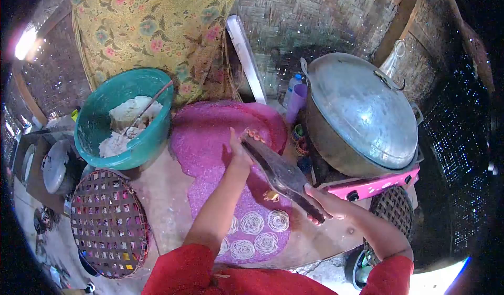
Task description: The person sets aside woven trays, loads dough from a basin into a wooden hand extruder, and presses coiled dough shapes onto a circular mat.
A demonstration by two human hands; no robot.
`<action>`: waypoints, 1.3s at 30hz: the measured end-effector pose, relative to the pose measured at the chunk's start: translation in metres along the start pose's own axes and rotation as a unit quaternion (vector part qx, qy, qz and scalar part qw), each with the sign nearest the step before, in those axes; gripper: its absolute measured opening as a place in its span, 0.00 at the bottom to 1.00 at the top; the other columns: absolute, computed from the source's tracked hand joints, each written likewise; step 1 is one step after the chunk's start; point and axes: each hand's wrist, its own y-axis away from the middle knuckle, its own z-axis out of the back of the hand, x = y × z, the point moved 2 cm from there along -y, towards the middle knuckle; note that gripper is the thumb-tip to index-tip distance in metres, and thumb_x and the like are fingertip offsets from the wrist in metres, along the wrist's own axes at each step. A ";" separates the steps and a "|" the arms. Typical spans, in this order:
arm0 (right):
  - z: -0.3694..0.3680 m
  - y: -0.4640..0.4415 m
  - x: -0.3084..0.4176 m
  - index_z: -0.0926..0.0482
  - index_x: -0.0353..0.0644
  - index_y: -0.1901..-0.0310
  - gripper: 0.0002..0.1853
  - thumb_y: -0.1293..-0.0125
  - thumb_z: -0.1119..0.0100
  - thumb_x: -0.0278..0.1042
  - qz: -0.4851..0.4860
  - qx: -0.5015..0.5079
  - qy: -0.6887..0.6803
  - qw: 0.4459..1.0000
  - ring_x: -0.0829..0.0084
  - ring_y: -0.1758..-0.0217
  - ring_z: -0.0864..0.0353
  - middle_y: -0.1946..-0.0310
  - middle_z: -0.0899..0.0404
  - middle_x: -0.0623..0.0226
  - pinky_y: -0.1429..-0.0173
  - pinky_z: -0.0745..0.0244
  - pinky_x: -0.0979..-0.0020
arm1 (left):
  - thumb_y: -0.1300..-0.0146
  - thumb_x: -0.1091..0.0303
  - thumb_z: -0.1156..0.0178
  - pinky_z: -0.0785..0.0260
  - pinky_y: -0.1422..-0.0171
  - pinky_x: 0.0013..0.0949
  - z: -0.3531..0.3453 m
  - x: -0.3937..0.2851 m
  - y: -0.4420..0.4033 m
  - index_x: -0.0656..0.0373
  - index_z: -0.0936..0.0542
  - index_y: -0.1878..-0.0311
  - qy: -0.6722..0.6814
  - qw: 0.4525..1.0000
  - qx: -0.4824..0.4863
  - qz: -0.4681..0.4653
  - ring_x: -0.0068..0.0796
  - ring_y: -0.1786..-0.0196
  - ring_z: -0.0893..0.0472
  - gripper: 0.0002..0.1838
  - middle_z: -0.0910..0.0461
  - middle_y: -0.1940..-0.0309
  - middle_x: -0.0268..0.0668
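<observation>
A long dark wooden tool (283, 176) is held at a slant between my two hands. My left hand (240, 150) is at its upper left end, with fingertips wrapped over the far edge. Around the lower right end, the fingers of my right hand (326, 205) are closed. A small yellowish piece (271, 195) shows just beneath the tool. Below, several round coils of thin white strands (252, 223) lie on a pink mat (202, 190). The underside of the tool is hidden.
A green basin (86, 150) with white dough and a stick stands at the left, above a woven tray (107, 221). To the right, a large lidded pot (362, 111) sits on a pink stove (367, 187). Behind it are a purple cup (296, 103) and bottle (292, 87).
</observation>
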 end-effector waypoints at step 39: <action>0.010 0.022 -0.050 0.28 0.42 0.70 0.30 0.34 0.57 0.66 0.153 -0.163 -0.045 0.974 0.78 0.88 0.33 0.85 0.31 0.70 0.85 0.38 0.76 | 0.41 0.75 0.50 0.27 0.50 0.32 0.079 0.077 0.053 0.55 0.39 0.33 -0.655 0.709 0.031 0.260 0.31 0.56 0.20 0.30 0.21 0.53 0.40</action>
